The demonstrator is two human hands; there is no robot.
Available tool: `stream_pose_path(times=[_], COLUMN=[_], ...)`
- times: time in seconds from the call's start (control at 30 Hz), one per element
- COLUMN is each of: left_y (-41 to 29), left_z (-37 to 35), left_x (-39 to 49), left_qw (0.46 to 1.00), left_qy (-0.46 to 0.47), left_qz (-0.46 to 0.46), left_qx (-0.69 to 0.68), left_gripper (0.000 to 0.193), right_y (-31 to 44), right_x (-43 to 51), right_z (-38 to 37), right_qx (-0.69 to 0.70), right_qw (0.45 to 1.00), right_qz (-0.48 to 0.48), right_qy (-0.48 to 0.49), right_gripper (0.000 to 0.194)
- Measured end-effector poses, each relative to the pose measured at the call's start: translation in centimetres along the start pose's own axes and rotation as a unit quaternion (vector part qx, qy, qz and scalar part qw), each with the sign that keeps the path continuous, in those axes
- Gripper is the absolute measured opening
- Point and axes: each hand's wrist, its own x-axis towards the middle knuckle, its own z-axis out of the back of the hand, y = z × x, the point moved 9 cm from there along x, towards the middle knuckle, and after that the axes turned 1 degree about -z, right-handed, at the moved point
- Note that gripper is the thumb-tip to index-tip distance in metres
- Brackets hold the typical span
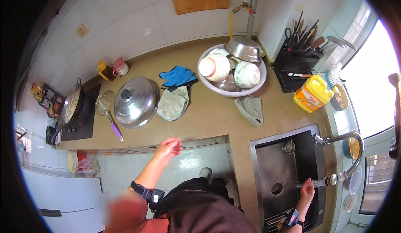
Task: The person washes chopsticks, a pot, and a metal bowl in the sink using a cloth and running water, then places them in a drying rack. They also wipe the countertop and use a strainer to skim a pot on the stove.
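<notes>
My right hand (pixel 307 190) is under the running water from the curved metal faucet (pixel 358 145); nothing shows in it. Beneath lies a dark sink (pixel 272 161) with a round drain (pixel 277 188). My left hand (pixel 168 150) hangs in the air before the counter's front edge, fingers loosely bent and holding nothing visible. Closest to it on the counter are a domed metal lid (pixel 136 103) and a grey cloth (pixel 174 104). A blue cloth (pixel 178 76) touches the grey one. Another grey cloth (pixel 250 109) lies between the sink and a white basin (pixel 202 79) of bowls.
A wok (pixel 70 107) sits on the stove at the far left, near a purple-handled strainer (pixel 114 128). A yellow detergent jug (pixel 313 93) stands behind the sink, beside a black knife rack (pixel 294 60) holding knives and scissors. A metal bowl (pixel 244 48) tops the basin's pile.
</notes>
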Motion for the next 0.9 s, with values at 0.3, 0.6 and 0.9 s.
stream_pose_path(times=[0.3,0.6,0.9], left_y=[-1.5,-6.1,-8.4], left_z=[-6.0,-9.9,-9.9], left_x=[2.7,8.5,11.2], left_qw=[0.995,0.98,0.977], left_qy=[0.081,0.168,0.167], left_qz=[-0.021,-0.027,0.002], left_qx=[0.047,0.098,0.135], left_gripper=[0.025,0.022,0.021], right_y=[1.6,2.8,-5.5], right_x=[-0.2,-5.1,-7.2], right_z=[-0.3,-5.0,-14.3], right_qx=[-0.002,0.023,-0.477], right_qw=[0.997,0.998,0.869], right_qz=[-0.048,0.04,0.052], right_qy=[0.056,0.05,-0.122], right_gripper=[0.02,0.024,0.045])
